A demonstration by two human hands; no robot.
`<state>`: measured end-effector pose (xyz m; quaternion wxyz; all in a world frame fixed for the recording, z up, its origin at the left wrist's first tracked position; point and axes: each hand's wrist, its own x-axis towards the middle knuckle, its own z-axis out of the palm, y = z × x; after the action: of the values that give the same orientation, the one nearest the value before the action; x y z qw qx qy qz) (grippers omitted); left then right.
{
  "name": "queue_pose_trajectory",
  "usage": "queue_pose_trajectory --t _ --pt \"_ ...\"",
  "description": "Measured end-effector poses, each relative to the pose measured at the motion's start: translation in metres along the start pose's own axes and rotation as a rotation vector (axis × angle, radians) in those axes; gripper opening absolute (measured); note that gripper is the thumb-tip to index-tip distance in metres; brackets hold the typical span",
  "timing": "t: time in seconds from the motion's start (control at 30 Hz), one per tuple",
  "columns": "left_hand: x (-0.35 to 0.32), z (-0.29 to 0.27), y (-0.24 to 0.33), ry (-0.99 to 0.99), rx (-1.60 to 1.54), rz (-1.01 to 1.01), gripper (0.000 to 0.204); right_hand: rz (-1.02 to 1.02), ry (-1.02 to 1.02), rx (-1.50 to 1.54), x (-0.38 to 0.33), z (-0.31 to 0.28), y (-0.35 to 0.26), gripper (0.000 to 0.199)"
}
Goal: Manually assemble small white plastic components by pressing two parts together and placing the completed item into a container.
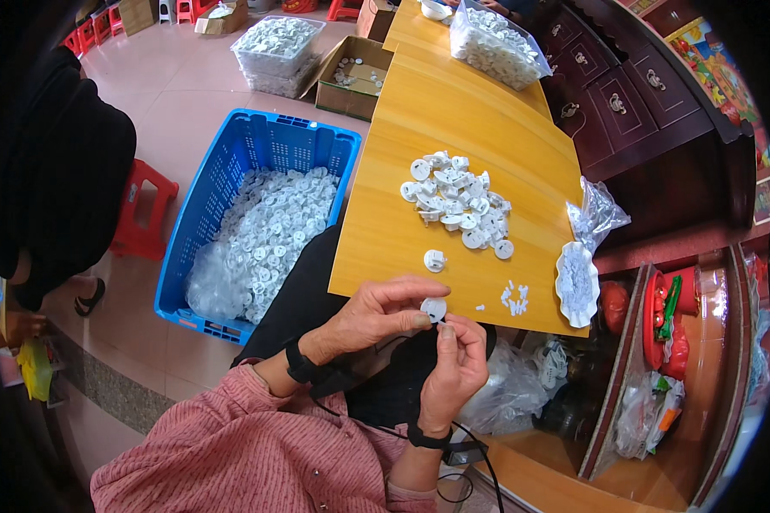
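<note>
Between the thumb and fingers of my left hand (368,315) is a round white plastic part (435,308), held just over the table's near edge. My right hand (455,363) is closed in a pinch at the part's lower right side; whatever its fingertips grip is too small to make out. A single white plastic piece (435,260) lies on the table beyond my hands. Farther back is a loose pile of similar white parts (466,205). Several tiny white pegs (513,297) are scattered to the right of my hands.
The yellow wooden table (376,197) bears a scalloped white dish (577,286) and, at its far end, a clear tub of parts (498,47). Left of it stands a blue crate (171,256) full of white pieces. A red stool (141,209) and a person in black (68,162) are farther left.
</note>
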<state>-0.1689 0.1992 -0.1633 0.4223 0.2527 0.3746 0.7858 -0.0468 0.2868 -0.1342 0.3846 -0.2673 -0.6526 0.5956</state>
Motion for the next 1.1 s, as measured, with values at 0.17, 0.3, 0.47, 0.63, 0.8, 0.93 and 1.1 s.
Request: queue_pose_trajectory --t 0.17,0.3,0.47,0.63,0.8,0.93,1.1 --pt "-0.002 0.002 -0.004 -0.018 -0.079 -0.028 0.043 -0.08 0.0 -0.073 -0.001 0.006 -0.001 0.005" --pt "-0.003 0.001 -0.006 -0.022 -0.117 -0.048 0.043 -0.083 0.006 -0.142 -0.001 0.006 0.001 0.003" --pt "-0.003 -0.001 -0.008 -0.012 -0.08 -0.025 0.043 -0.163 0.001 -0.295 -0.001 0.005 0.002 0.003" --pt "-0.003 -0.001 -0.011 0.0 -0.025 0.005 0.043 -0.177 0.006 -0.318 0.001 0.006 0.0 0.004" --pt "-0.003 0.0 -0.011 0.008 -0.079 -0.037 0.043 -0.171 0.0 -0.327 0.001 0.006 -0.001 0.005" --pt "-0.003 -0.002 -0.014 -0.01 -0.081 -0.028 0.042 -0.167 0.005 -0.331 0.001 0.006 0.0 0.005" --pt "-0.002 -0.004 -0.016 -0.029 -0.048 0.043 0.041 -0.179 0.022 -0.37 0.001 0.007 -0.002 0.005"
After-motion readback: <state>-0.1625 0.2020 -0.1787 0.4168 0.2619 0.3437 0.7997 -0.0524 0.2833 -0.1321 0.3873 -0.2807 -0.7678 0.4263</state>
